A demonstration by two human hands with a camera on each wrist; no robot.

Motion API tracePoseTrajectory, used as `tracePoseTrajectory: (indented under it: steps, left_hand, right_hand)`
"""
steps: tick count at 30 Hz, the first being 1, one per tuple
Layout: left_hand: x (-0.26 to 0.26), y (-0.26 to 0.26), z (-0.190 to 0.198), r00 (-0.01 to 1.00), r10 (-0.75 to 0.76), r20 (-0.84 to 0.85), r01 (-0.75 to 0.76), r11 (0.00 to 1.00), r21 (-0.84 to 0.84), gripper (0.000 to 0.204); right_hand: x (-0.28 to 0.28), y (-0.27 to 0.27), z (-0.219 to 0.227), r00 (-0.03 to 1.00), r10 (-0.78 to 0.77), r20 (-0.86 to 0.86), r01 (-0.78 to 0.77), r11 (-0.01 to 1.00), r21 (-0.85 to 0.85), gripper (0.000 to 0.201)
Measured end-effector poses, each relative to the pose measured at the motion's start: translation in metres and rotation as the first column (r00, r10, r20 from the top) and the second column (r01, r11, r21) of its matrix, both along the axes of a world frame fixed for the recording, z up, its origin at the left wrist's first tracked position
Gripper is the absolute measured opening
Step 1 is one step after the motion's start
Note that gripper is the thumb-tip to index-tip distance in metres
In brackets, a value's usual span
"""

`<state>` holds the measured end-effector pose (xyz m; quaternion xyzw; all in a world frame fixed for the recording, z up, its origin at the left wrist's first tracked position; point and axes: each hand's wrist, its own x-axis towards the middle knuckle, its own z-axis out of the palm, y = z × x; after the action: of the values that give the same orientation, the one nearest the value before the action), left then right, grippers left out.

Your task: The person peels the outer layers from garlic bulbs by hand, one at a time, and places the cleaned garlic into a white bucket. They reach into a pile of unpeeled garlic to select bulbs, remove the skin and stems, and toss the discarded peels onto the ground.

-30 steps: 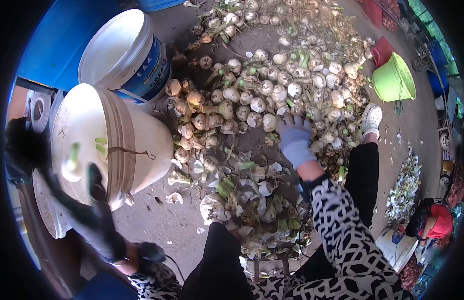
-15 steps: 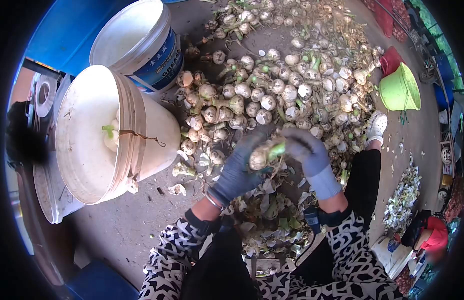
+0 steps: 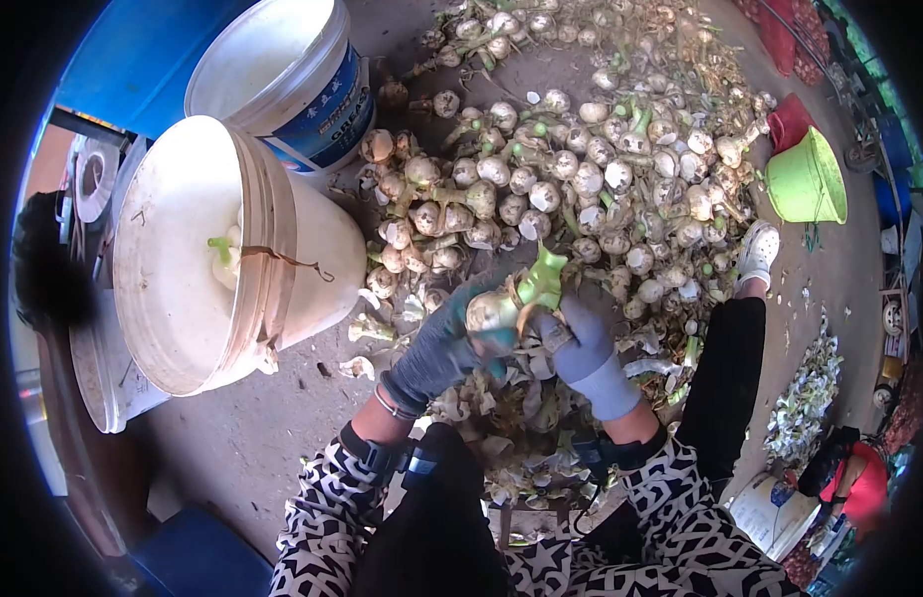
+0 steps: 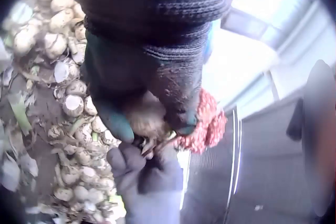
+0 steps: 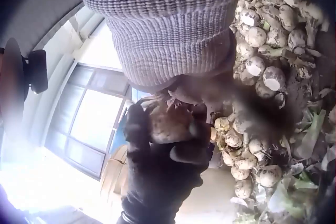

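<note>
My gloved left hand [image 3: 436, 343] grips a garlic bulb [image 3: 489, 310] in front of my knees. Dry, dirty skin covers the bulb in the left wrist view, and a pale green stem [image 3: 543, 279] points away from it. Close against the stem side, my gloved right hand [image 3: 586, 353] pinches the loose outer skin [image 4: 157, 146] between thumb and fingers. Beyond both hands spreads a big pile of garlic bulbs [image 3: 587, 179] with stalks. A whitish bulb with a green stub [image 3: 224, 267] lies inside the white bucket [image 3: 317, 259] on the left.
Behind the white bucket stands another bucket with a blue label [image 3: 322, 119]. Peeled skins and leaves [image 3: 521, 418] litter the floor between my legs. A lime-green bucket [image 3: 806, 179] is at the right. Farther right sits a person in red [image 3: 859, 483] beside a white bucket [image 3: 775, 517].
My left hand has come from the white bucket, where a bulb dropped in, to the middle. My right hand has brought a bulb from the pile; the left now grips it, its stem greener.
</note>
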<state>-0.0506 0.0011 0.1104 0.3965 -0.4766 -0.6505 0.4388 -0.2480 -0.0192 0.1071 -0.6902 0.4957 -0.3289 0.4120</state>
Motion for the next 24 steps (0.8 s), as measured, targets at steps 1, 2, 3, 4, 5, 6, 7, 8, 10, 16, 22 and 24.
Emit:
tracePoseTrajectory:
  steps: [1,2,3,4,5,6,7,8,10,16,22,24]
  left_hand:
    - [0.003,-0.001,-0.001,0.956,-0.049,-0.29,0.114,0.97,0.213,0.073]
    - [0.005,-0.001,-0.003,0.83,-0.026,-0.557,0.275,0.888,0.369,0.072]
    - [0.004,0.004,-0.013,0.856,0.186,-0.482,0.174,0.774,0.608,0.075]
    - [0.012,-0.009,-0.021,0.585,-0.062,-0.809,0.549,0.765,0.338,0.065]
    - [0.01,-0.003,-0.024,0.987,-0.146,-0.067,0.153,0.983,0.107,0.059]
    - [0.006,0.0,-0.017,0.722,0.223,0.655,0.056,0.925,-0.377,0.052]
    - [0.005,-0.007,-0.012,0.755,0.129,0.643,0.106,0.944,-0.313,0.042]
    - [0.006,-0.014,-0.016,0.751,0.132,0.647,0.101,0.945,-0.311,0.042]
    - [0.009,-0.023,-0.049,0.524,0.367,0.769,0.2,0.824,-0.53,0.04]
    - [-0.004,-0.004,-0.056,0.886,0.4,-0.233,-0.313,0.889,0.334,0.023]
    - [0.02,0.03,0.021,0.993,-0.035,-0.114,0.042,0.997,0.06,0.048]
    - [0.025,0.034,0.025,0.999,-0.021,0.046,0.013,0.987,0.161,0.058]
  right_hand:
    - [-0.007,-0.005,0.012,0.997,0.071,-0.012,-0.072,0.997,-0.041,0.019]
    - [-0.009,-0.008,0.014,0.997,0.078,-0.011,-0.079,0.996,-0.043,0.019]
    - [-0.011,-0.008,0.014,0.987,0.088,0.135,-0.102,0.99,0.097,0.021]
    - [-0.011,-0.005,0.016,0.959,0.072,0.275,-0.141,0.96,0.241,0.022]
    - [-0.013,-0.001,0.022,0.941,0.024,0.338,-0.157,0.916,0.37,0.024]
    - [-0.011,0.002,0.021,0.941,0.029,0.336,-0.166,0.908,0.385,0.024]
    - [-0.01,0.004,0.019,0.871,-0.041,0.489,-0.228,0.849,0.477,0.025]
    - [-0.007,0.003,0.016,0.775,-0.129,0.619,-0.303,0.783,0.543,0.026]
    - [-0.008,0.0,-0.001,0.711,-0.059,0.701,-0.377,0.81,0.45,0.027]
    - [0.006,0.016,0.0,0.461,-0.316,0.829,-0.593,0.586,0.552,0.03]
    - [-0.008,0.007,-0.015,0.717,-0.076,0.693,-0.539,0.569,0.621,0.028]
    - [-0.005,0.01,-0.001,0.828,0.234,0.51,-0.425,0.855,0.298,0.029]
